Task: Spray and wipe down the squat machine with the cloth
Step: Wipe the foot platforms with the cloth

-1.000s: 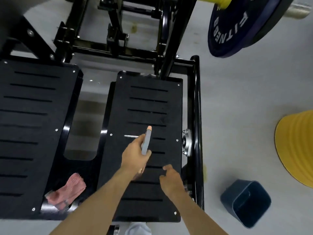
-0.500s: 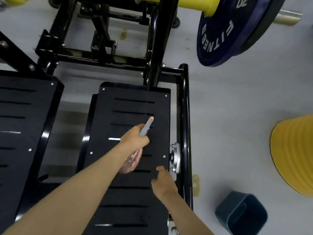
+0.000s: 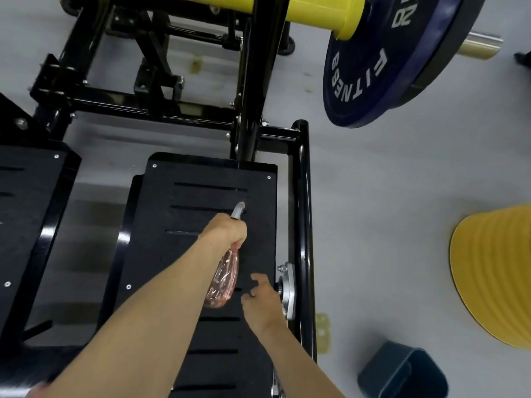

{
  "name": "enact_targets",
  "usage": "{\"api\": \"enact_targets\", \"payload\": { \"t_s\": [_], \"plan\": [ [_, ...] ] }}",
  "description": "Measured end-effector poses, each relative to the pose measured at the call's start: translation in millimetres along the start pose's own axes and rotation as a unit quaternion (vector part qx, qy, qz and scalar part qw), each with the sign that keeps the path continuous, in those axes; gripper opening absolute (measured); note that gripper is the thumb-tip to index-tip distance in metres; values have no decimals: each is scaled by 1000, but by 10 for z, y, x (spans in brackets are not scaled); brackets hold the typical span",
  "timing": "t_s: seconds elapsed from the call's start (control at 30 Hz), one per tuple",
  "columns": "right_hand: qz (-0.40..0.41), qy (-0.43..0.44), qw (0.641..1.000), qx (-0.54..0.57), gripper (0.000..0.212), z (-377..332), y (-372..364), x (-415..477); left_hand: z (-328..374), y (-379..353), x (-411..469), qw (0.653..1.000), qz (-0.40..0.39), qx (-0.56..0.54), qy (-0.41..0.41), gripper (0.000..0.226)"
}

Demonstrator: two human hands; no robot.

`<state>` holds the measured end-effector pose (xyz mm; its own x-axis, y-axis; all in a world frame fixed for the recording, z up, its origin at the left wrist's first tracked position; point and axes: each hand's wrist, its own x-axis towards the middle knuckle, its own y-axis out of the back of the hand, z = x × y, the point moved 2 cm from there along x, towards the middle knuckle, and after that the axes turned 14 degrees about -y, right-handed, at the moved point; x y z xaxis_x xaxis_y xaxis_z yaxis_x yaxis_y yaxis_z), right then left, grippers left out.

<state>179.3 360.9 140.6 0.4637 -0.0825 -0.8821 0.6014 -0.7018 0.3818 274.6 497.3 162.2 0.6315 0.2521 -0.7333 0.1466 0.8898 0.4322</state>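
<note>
The squat machine's right black foot plate lies below me, slotted and bolted to a black frame. My left hand grips a clear pink spray bottle by its grey trigger head, nozzle aimed at the plate's far half. My right hand hovers over the plate's right edge with loosely curled fingers and holds nothing. The cloth is not in view, apart from a pink blur at the bottom left corner that I cannot identify. The left foot plate shows at the left edge.
A blue weight plate hangs on a yellow sleeve at the upper right. A yellow cone stack and a dark blue bin stand on the grey floor to the right. A black frame rail runs along the plate's right side.
The view has shifted forward and right, so the pink cloth on the left plate has left the frame. My left hand moved the bottle farther up the plate; my right hand stayed beside it.
</note>
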Motion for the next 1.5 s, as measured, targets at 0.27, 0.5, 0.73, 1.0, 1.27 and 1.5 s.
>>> {"api": "enact_targets", "payload": {
  "t_s": [0.27, 0.5, 0.73, 1.0, 1.27, 1.5],
  "plan": [
    [-5, -13, 998, -62, 48, 31, -125, -34, -550, 560, 125, 987, 107, -84, 84, 30],
    [-10, -30, 997, -77, 45, 75, -421, -136, -1165, 666, -151, 994, 79, 4, 72, 29],
    [10, -103, 984, -144, 44, 480, -743, -534, -1686, -173, -946, 979, -105, 171, -37, 30],
    [-13, -105, 974, -200, 43, 779, -989, -807, -2186, -429, -1431, 986, -156, 53, -2, 26],
    [2, -78, 966, -246, 38, 713, -1794, -1220, -2715, 551, -1846, 984, 60, -131, -107, 35],
    [-18, 2, 982, -188, 36, 358, -2969, -1544, -3739, 1494, -2172, 984, 163, -6, -74, 19]
  ]
}}
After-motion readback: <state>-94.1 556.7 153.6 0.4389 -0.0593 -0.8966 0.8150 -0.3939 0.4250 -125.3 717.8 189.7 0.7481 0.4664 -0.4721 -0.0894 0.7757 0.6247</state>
